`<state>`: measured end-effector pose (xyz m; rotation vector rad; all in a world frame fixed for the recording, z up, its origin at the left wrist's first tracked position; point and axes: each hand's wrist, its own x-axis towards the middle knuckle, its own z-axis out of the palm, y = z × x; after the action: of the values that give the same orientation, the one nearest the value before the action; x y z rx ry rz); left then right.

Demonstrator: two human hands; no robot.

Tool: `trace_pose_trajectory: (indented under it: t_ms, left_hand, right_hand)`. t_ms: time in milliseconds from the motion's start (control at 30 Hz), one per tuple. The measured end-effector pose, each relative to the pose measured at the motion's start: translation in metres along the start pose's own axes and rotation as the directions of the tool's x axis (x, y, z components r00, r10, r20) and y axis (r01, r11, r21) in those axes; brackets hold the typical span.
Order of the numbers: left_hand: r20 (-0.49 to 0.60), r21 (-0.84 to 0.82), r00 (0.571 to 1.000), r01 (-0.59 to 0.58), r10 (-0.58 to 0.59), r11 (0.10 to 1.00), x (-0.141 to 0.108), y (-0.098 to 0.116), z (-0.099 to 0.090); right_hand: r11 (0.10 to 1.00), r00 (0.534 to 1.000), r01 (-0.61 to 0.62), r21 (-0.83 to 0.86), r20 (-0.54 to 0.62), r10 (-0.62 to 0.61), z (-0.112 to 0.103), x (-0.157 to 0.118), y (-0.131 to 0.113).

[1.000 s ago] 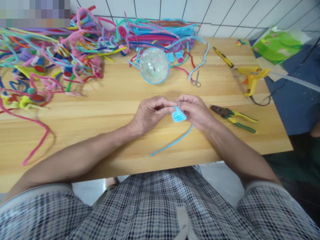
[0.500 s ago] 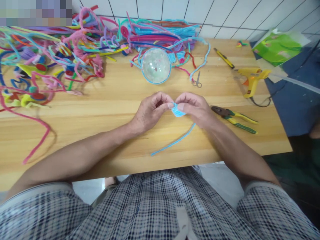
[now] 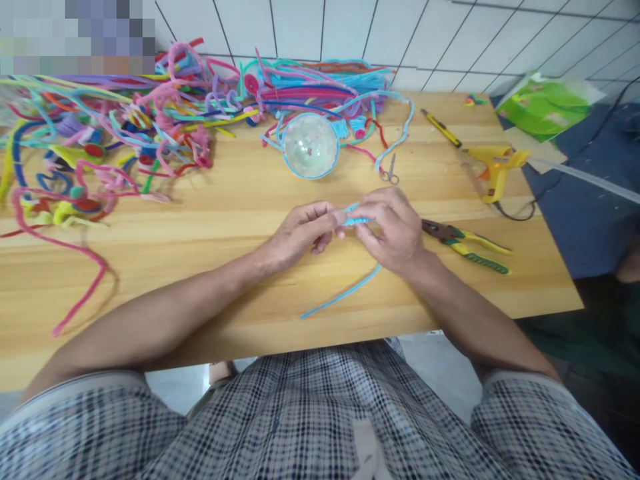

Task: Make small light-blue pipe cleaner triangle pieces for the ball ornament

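Blue piece (image 3: 357, 221) over wooden table (image 3: 225, 217) (tiled wall (image 3: 347, 33) behind)

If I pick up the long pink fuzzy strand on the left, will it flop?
Maybe only a little: the pink strand holds a sharp bend as it lies on the table. It's probably light, being so thin. Its fuzzy surface probably won't feel slippery.

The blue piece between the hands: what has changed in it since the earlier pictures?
The blue piece looks tilted: its broad ribbed face showed before; now only a narrow part shows. The right hand has turned, showing more of its back. The left hand also keeps hold. Pliers and scissors stayed.
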<state>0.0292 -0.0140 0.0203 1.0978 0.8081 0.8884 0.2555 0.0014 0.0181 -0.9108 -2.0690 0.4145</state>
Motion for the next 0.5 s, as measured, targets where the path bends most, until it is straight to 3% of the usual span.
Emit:
trace_pose_trajectory:
  t_ms: [267, 500]
  left_hand:
    - [-0.101, 0.195, 0.981, -0.143, 0.165, 0.970, 0.003, -0.016, -0.007]
    - [-0.081, 0.209, 0.990, -0.099, 0.118, 0.973, 0.002, -0.014, -0.005]
  right_hand:
    - [0.986, 0.978, 0.145, -0.079, -0.138, -0.155, 0.000, -0.001, 0.009]
    - [0.987, 0.989, 0.104, -0.121, -0.092, -0.116, 0.004, -0.003, 0.011]
